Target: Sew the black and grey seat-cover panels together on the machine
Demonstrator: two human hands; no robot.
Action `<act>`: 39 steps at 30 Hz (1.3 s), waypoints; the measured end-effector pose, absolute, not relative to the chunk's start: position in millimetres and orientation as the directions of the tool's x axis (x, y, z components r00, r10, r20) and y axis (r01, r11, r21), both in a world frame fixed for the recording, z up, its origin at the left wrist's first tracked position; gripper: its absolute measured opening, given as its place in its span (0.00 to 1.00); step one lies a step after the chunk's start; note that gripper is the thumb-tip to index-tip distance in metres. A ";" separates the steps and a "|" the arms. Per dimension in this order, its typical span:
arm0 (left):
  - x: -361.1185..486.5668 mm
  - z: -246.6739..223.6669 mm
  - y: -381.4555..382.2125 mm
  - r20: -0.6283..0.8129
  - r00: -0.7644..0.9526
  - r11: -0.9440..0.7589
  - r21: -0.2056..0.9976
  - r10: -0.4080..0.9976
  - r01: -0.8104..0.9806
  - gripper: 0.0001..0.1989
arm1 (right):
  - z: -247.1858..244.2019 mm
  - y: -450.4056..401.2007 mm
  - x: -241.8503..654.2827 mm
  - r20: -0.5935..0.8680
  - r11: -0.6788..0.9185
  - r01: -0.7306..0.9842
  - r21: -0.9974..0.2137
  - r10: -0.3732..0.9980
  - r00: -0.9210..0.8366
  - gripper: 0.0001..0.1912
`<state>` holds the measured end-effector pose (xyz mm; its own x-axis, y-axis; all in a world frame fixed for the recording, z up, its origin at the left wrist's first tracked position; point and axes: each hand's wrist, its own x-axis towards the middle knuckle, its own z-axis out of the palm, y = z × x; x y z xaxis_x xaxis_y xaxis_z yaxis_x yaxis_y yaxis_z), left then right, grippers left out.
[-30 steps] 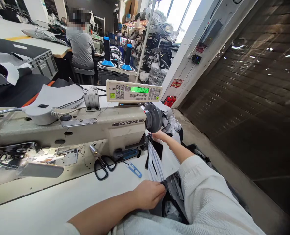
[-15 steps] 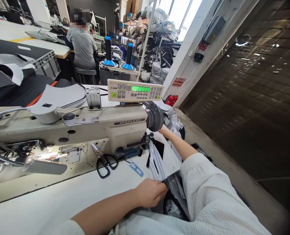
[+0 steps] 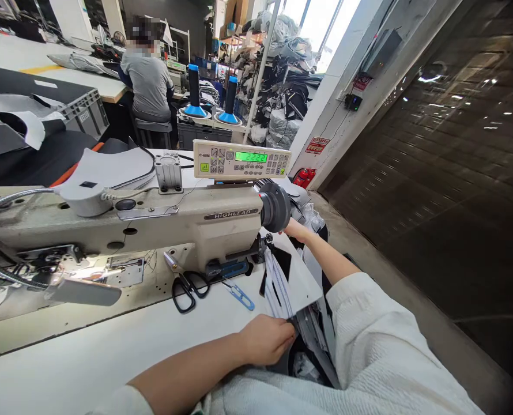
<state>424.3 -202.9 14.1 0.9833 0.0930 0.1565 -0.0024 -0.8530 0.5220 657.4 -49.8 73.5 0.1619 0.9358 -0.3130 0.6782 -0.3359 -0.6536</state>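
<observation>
My left hand is closed at the table's front edge, its fingers curled. Beside its knuckles end white striped tapes that hang from behind the sewing machine. What lies inside the fingers is hidden. My right hand reaches past the machine's dark handwheel, which covers its fingers. Black-handled scissors and blue thread snips lie on the white table, left of the tapes. Under the tapes is a flat black piece.
Stacked grey and white cut pieces hang beside the table's right edge. A control panel stands behind the machine, with two black thread cones beyond. A person sits further back. A fire extinguisher stands by the wall.
The view has shifted very slightly. My right forearm and sleeve sit a little further right, while my left hand stays in place by the tapes.
</observation>
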 end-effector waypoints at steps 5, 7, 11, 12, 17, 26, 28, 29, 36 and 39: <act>424.3 13.0 -203.2 0.161 0.982 -0.862 0.507 0.099 0.004 0.05 | 68.4 -72.5 656.1 -0.383 -0.357 0.772 -0.526 0.910 0.160 0.13; 424.4 12.0 -203.2 0.174 0.980 -0.860 0.511 0.101 -0.002 0.05 | 71.9 -79.6 654.6 -0.329 -0.315 0.804 -0.504 0.931 0.158 0.14; 423.8 12.5 -202.5 0.192 0.976 -0.855 0.518 0.102 -0.013 0.05 | 97.3 -99.3 643.4 -0.215 -0.188 0.869 -0.457 0.972 0.097 0.16; 423.7 13.0 -202.2 0.189 0.977 -0.856 0.517 0.103 -0.010 0.05 | 103.2 -107.3 634.3 -0.208 -0.148 0.885 -0.441 0.976 0.059 0.15; 424.2 13.8 -202.6 0.174 0.976 -0.867 0.498 0.134 0.030 0.09 | 97.8 -153.5 548.8 -0.251 0.104 0.918 -0.383 0.945 -0.211 0.10; 426.7 9.2 -205.9 0.325 0.938 -0.910 0.413 0.118 -0.029 0.11 | 48.1 -167.0 500.9 -0.213 0.389 0.917 -0.088 0.892 -0.399 0.26; 426.9 9.8 -205.8 0.297 0.947 -0.911 0.412 0.125 -0.009 0.10 | 46.6 -167.4 507.2 -0.220 0.389 0.912 -0.131 0.885 -0.409 0.19; 426.9 10.4 -205.9 0.275 0.953 -0.911 0.412 0.130 0.005 0.10 | 47.1 -167.9 509.9 -0.230 0.386 0.910 -0.152 0.882 -0.412 0.16; 425.6 12.4 -212.6 0.179 0.973 -0.912 0.406 0.147 0.063 0.09 | 88.7 -167.5 539.0 -0.249 0.399 0.842 -0.362 0.829 -0.500 0.14; 426.8 10.3 -216.7 0.160 0.974 -0.915 0.395 0.158 0.084 0.07 | 117.1 -156.6 570.5 -0.212 0.256 0.832 -0.492 0.892 -0.399 0.17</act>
